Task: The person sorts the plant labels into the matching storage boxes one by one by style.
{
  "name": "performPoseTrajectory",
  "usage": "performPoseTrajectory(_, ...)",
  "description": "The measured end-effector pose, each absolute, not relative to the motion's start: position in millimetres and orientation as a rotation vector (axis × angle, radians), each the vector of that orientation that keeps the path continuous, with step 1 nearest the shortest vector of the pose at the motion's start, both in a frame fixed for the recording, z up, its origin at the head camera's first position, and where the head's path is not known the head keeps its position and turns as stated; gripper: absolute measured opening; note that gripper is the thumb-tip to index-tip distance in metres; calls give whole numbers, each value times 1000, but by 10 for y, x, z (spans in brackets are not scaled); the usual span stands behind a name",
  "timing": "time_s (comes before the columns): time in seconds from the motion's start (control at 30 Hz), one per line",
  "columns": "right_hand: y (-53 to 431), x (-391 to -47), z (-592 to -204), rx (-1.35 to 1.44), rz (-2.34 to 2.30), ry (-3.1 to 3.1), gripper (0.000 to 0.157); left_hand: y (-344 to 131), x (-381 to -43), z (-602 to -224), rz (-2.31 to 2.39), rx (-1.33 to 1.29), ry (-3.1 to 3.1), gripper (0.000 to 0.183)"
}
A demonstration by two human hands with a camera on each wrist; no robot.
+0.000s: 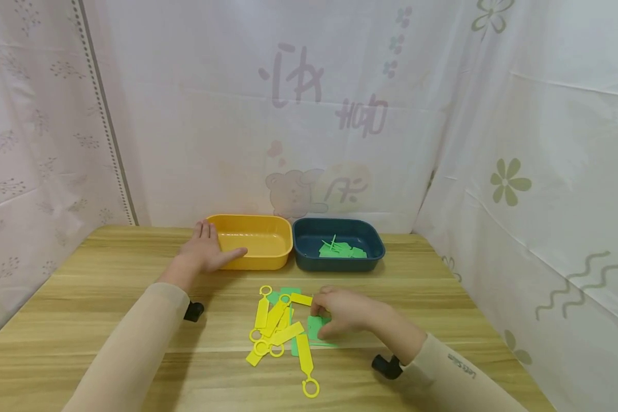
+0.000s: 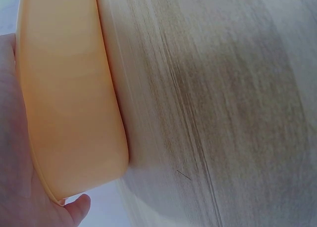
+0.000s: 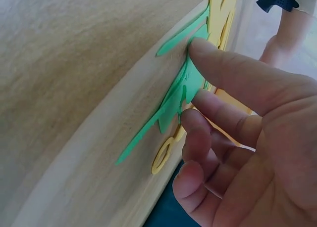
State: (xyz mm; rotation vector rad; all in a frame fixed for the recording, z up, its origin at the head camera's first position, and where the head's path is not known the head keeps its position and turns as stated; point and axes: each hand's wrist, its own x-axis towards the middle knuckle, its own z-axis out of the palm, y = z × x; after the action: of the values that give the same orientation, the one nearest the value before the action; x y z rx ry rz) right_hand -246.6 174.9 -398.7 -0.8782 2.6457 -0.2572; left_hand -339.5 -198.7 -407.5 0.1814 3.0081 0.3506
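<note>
My left hand (image 1: 204, 250) rests on the left front corner of a yellow bin (image 1: 257, 264), fingers along the left rim and thumb stretched over the front rim. In the left wrist view it lies along the rim of the bin (image 2: 74, 98). Low over the table, my right hand (image 1: 347, 312) pinches a flat green plastic tag (image 1: 315, 326) between thumb and fingertips. In the right wrist view, more green tags (image 3: 171, 108) overlap there. Beside this hand lies a loose pile of yellow ring-ended plastic tags (image 1: 277, 317), with green ones partly hidden beneath.
A dark blue bin (image 1: 335, 264) stands right against the yellow bin and holds several green tags (image 1: 342, 250). Both bins are at the back of the wooden table (image 1: 226, 377). A patterned white curtain (image 1: 195, 114) hangs behind and along both sides.
</note>
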Motion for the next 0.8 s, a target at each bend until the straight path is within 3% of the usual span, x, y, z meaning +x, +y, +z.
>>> performPoseTrajectory(0.8,1752,-2504,-3999,-849,-343,2583,33,-1986,-3430,-4097,348,179,2997,139)
